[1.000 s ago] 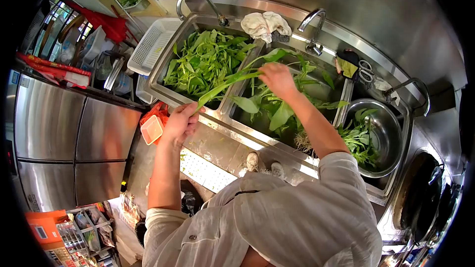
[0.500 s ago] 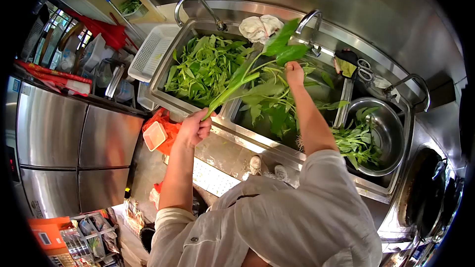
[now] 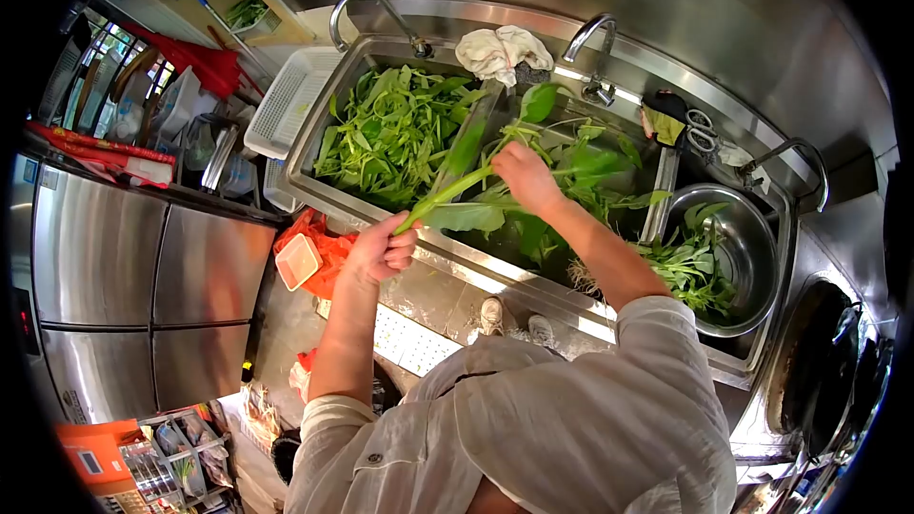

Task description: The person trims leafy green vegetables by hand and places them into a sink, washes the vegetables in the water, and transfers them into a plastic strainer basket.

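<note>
My left hand (image 3: 383,247) is closed around the lower end of a long leafy green stalk (image 3: 449,192), near the sink's front edge. Farther up, my right hand (image 3: 526,176) is closed on the same stalk where the leaves branch off, its fingertips partly hidden. Below lies the middle basin with more leafy greens (image 3: 538,238), some with roots over the front rim. A heap of loose green leaves (image 3: 390,128) fills the left basin. In the right basin, a steel bowl (image 3: 747,257) holds part of another bunch of greens (image 3: 690,276).
Three curved taps line the back, including the middle tap (image 3: 598,48). A white cloth (image 3: 505,52) and scissors (image 3: 703,133) lie on the back ledge. White plastic baskets (image 3: 295,100) stand at the left. An orange bag (image 3: 328,252) and steel cabinet (image 3: 95,247) are lower left.
My right hand has come left and nearer, from the leafy tips down onto the stalk. The leaves have bent and shifted. My left hand keeps its hold with little movement.
</note>
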